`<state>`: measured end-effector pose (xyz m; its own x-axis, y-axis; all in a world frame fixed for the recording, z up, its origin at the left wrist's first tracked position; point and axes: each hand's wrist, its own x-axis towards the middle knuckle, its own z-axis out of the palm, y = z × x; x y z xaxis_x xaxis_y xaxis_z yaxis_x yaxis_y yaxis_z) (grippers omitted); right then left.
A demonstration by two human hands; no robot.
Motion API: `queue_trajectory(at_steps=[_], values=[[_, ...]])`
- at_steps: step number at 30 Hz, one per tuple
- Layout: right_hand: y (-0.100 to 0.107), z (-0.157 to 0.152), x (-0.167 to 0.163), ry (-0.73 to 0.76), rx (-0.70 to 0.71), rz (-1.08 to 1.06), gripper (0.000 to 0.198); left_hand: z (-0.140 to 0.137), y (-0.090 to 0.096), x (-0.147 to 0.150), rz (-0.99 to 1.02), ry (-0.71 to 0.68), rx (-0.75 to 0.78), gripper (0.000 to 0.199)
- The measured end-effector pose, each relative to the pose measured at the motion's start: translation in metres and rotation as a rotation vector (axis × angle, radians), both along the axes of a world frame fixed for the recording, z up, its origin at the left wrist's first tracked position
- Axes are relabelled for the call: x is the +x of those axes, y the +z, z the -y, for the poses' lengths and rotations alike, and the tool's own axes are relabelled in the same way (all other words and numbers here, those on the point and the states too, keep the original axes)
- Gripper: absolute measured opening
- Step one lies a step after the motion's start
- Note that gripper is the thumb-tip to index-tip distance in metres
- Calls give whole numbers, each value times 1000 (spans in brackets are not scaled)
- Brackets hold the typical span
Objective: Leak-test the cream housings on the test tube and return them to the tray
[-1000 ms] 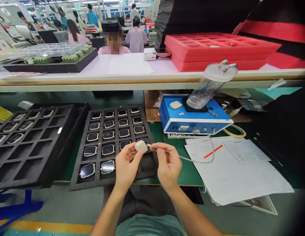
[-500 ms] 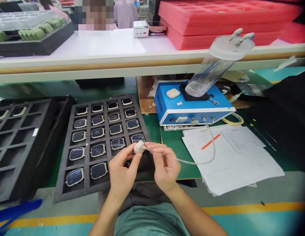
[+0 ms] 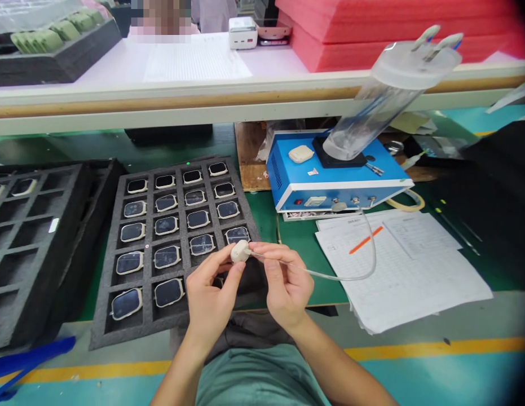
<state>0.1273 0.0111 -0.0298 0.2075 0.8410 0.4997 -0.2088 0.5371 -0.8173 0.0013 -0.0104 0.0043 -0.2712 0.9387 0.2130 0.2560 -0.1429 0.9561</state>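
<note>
My left hand (image 3: 209, 296) is closed around a small beige watch case (image 3: 239, 251), pinching it edge-on between thumb and fingers. My right hand (image 3: 290, 287) pinches a thin clear tube (image 3: 330, 276) close to its end, and that end meets the side of the watch case. From there the tube curves right and up to the front of a blue box (image 3: 342, 189). Under and left of the hands lies a dark foam tray (image 3: 102, 332) holding several square watches with dark screens; my hands cover its near right corner.
A clear cylinder (image 3: 378, 107) leans on top of the blue box beside another beige watch case (image 3: 301, 154). Papers (image 3: 406, 287) with an orange strip (image 3: 366, 240) lie to the right. More foam trays (image 3: 29, 293) stand left. A shelf edge (image 3: 181, 113) crosses behind; a person sits beyond.
My view has shifted slightly, so the shelf and blue box sit a little differently in it. Both hands keep the same grip on the watch case and the tube.
</note>
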Motion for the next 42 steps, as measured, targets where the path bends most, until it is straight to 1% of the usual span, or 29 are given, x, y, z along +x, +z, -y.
queue_trajectory(at_steps=[8, 16, 23, 29, 33, 36, 39, 42], values=[[0, 1, 0, 1, -8, -3, 18, 1, 1, 1, 12, -9, 5, 27], [0, 0, 1, -14, 7, 0, 19, 2, -3, 0, 12, -12, -3, 30], [0, 1, 0, -23, -23, 22, 17, 3, -3, 0, -20, -22, -21, 29], [3, 2, 2, -33, -21, 53, 16, 3, -1, -1, -45, -22, -11, 28], [2, 8, 3, -48, -61, 64, 14, 5, 4, 1, -65, -32, 7, 28], [-2, 11, 2, -65, -90, 29, 12, 7, 6, 1, -66, -55, 20, 32], [-5, 12, 1, -46, -114, 20, 11, 9, 7, 0, -62, -37, 30, 35], [-7, 11, 0, -60, -117, 39, 10, 9, 8, 0, -54, -32, 32, 36]])
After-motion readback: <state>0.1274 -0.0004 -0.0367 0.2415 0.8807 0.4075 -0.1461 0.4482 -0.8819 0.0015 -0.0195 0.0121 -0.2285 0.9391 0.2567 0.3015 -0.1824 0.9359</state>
